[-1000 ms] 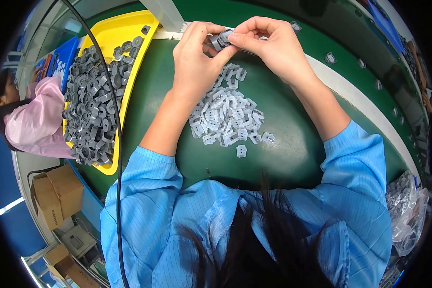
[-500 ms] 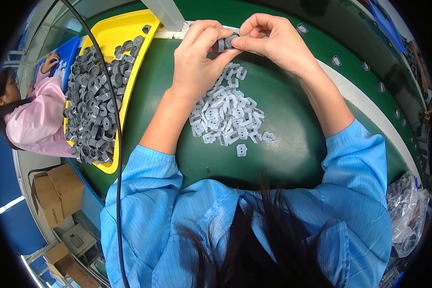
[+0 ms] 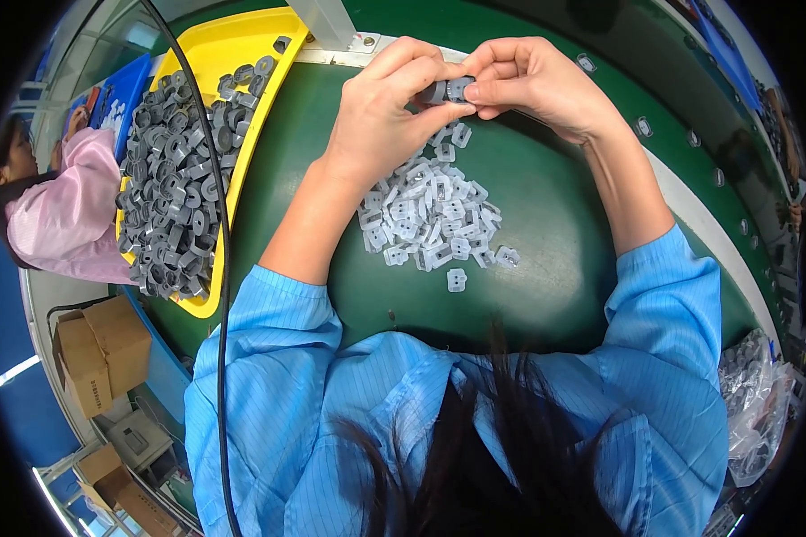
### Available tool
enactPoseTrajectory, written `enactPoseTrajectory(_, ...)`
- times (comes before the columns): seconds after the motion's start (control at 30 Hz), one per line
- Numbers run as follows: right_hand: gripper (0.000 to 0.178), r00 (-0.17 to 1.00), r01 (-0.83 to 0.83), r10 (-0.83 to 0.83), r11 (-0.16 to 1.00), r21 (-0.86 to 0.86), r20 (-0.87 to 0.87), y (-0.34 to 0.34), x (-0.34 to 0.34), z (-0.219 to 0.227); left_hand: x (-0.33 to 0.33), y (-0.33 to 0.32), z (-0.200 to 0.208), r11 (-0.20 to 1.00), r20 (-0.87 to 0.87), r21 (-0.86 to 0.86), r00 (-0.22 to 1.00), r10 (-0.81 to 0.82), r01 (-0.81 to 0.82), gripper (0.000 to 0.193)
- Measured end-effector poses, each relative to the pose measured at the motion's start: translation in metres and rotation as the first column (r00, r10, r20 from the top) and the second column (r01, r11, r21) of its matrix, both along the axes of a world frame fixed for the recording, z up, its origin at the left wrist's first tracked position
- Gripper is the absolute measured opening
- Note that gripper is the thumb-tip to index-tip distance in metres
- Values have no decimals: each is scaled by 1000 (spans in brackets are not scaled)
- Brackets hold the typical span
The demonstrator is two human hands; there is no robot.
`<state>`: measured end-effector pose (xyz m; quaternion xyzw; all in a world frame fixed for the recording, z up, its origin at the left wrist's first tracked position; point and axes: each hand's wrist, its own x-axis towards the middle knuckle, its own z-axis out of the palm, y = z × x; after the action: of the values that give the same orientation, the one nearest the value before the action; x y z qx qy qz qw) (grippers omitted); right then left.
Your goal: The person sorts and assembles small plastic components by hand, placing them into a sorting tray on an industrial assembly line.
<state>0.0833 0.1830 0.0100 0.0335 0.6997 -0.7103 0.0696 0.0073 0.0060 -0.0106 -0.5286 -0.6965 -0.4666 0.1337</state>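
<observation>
Near the far edge of the green work surface, my left hand grips a small dark grey plastic housing between thumb and fingers. My right hand is closed against the other end of the housing, its thumb and forefinger pinching a lighter grey face. Whether that face is a separate piece, I cannot tell, as the fingertips partly cover it. Below my hands lies a loose pile of translucent white plastic pieces. A single white piece rests just in front of the pile.
A yellow tray heaped with dark grey housings stands on the left, with a black cable crossing it. Small parts sit spaced along the green strip beyond the white rail. A person in pink works by a blue tray.
Both hands and the housing have shifted slightly right in the picture. The right fingers have moved in closer against the left ones. The view itself has also shifted a little.
</observation>
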Motion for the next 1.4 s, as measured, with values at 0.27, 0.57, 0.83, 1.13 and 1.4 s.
enactPoseTrajectory(0.27,15,901,364,-206,837,409,-381,-27,7,-1,2,1,-3,992,-66,83,993,102,-96,33)
enactPoseTrajectory(0.57,13,983,72,-125,939,-337,-138,-18,1,-17,14,6,1,990,213,138,977,-12,-18,35)
enactPoseTrajectory(0.83,24,825,550,-503,609,571,-258,51,-18,-38,-10,-8,-9,994,696,-89,710,106,-61,32)
enactPoseTrajectory(1.13,32,977,194,-69,675,712,-201,0,3,-9,-21,-14,-15,998,841,-45,537,65,-51,35)
enactPoseTrajectory(1.4,20,993,52,28,752,658,-110,-17,9,-7,-20,14,-28,998,713,32,702,12,-49,34)
